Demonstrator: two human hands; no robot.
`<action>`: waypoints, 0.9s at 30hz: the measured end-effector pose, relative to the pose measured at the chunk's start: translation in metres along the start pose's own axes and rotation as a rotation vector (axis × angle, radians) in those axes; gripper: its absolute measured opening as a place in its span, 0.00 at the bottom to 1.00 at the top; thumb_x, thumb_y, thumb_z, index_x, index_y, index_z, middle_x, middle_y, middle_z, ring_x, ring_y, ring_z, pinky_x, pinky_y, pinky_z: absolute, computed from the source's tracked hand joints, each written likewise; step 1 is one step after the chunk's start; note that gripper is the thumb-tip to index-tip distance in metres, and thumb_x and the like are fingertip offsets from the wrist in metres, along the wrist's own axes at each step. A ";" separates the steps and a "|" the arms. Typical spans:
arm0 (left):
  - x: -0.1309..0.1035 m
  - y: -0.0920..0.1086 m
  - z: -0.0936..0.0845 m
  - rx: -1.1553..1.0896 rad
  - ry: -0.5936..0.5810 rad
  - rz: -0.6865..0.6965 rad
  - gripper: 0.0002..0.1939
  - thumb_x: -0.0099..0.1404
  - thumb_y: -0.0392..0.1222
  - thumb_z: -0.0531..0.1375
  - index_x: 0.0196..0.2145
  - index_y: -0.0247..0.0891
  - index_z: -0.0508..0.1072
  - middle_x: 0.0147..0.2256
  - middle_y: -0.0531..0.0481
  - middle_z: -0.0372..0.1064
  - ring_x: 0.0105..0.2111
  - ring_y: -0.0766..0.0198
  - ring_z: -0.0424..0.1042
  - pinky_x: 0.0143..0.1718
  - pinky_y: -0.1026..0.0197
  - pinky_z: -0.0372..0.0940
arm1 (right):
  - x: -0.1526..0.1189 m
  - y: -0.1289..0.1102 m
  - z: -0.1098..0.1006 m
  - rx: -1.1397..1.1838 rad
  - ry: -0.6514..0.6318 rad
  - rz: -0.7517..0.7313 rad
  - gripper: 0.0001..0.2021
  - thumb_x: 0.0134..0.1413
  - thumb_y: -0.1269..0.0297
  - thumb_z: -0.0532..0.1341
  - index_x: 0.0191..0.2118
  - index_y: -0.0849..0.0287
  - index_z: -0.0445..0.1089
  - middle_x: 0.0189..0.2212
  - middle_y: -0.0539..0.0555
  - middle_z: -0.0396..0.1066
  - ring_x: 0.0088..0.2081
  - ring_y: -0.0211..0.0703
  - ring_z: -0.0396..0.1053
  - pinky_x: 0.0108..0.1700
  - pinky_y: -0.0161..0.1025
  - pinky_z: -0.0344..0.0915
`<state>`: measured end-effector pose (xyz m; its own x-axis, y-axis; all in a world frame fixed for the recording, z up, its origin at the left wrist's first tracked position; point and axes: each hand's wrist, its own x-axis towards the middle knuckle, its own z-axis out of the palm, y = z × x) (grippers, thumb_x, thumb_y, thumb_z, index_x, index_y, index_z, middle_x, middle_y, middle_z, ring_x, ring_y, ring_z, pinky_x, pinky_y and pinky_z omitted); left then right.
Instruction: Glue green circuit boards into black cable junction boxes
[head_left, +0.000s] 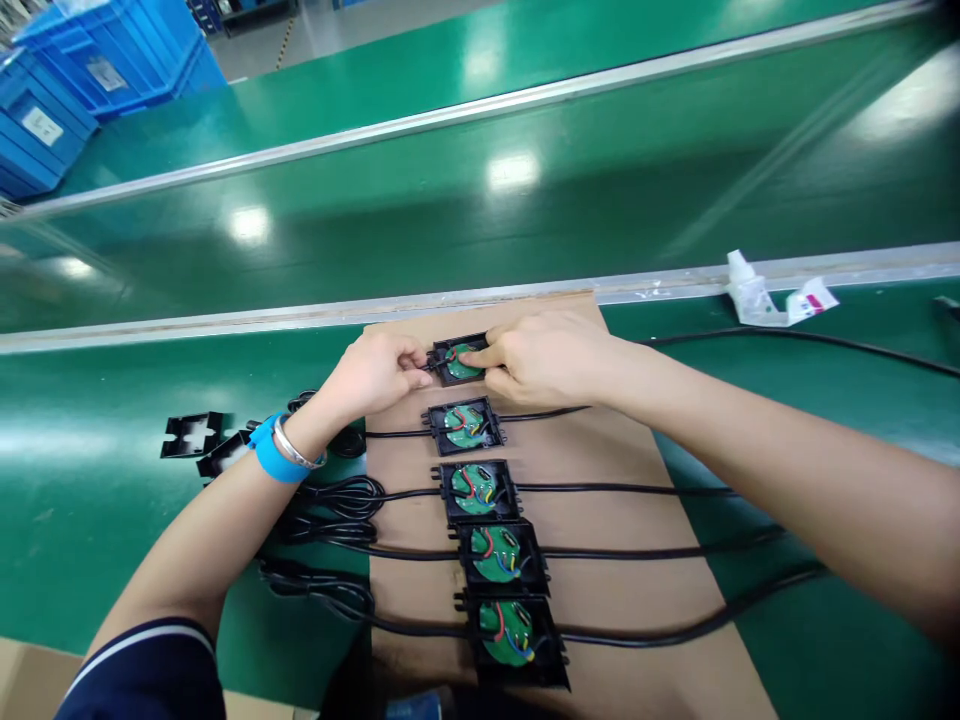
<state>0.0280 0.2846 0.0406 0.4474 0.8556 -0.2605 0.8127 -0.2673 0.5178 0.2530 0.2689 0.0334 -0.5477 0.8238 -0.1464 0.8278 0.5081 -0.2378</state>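
Farthest in a column of black plastic boxes, one small open box (442, 372) holds a green circuit board (474, 372). My left hand (381, 372) is at its left side, thumb and fingers pinched around the black cable (429, 366) where it enters. My right hand (551, 358) reaches over the right side, its index finger pressing on the board and the thumb by the box's edge; the other fingers are curled. Nearer to me lie several similar boxes, among them a second box (465, 426) and a third box (480, 491), with coloured wires and cables on both sides.
Brown cardboard (615, 590) lies under the boxes on the green table (60, 480). Coiled cables (330, 510) and an empty black frame (190, 436) sit left. A crumpled white wrapper (780, 300) rests right, by a metal rail (667, 285). Blue crates (127, 60) stand far left.
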 end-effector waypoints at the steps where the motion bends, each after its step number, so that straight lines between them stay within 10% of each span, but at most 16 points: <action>1: 0.002 -0.001 -0.001 -0.027 -0.010 -0.006 0.04 0.57 0.40 0.66 0.29 0.37 0.76 0.25 0.54 0.74 0.25 0.66 0.71 0.30 0.62 0.61 | -0.001 -0.001 0.000 -0.008 -0.029 0.002 0.20 0.56 0.64 0.54 0.47 0.54 0.80 0.38 0.61 0.79 0.34 0.54 0.73 0.29 0.42 0.54; 10: -0.017 0.007 0.014 0.380 0.170 0.125 0.10 0.66 0.40 0.58 0.35 0.38 0.79 0.36 0.45 0.78 0.35 0.57 0.75 0.34 0.57 0.65 | -0.016 -0.012 0.010 -0.013 -0.015 -0.027 0.23 0.59 0.63 0.50 0.55 0.51 0.76 0.41 0.59 0.77 0.33 0.48 0.72 0.28 0.41 0.54; 18: -0.026 0.026 0.030 0.791 0.088 0.234 0.13 0.66 0.30 0.52 0.37 0.30 0.77 0.31 0.37 0.73 0.32 0.54 0.74 0.25 0.58 0.62 | -0.015 -0.015 0.003 0.001 -0.021 -0.022 0.22 0.57 0.64 0.51 0.50 0.52 0.79 0.38 0.59 0.78 0.32 0.47 0.71 0.28 0.41 0.54; 27: -0.024 0.022 0.016 0.676 0.143 0.220 0.14 0.70 0.33 0.52 0.41 0.33 0.77 0.39 0.39 0.74 0.38 0.52 0.75 0.35 0.54 0.69 | -0.023 -0.028 0.008 0.034 0.002 0.050 0.22 0.62 0.63 0.49 0.51 0.58 0.78 0.41 0.63 0.78 0.38 0.54 0.75 0.34 0.43 0.62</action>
<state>0.0413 0.2511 0.0456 0.6118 0.7874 -0.0753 0.7831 -0.6164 -0.0827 0.2415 0.2340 0.0353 -0.5058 0.8483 -0.1569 0.8494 0.4580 -0.2624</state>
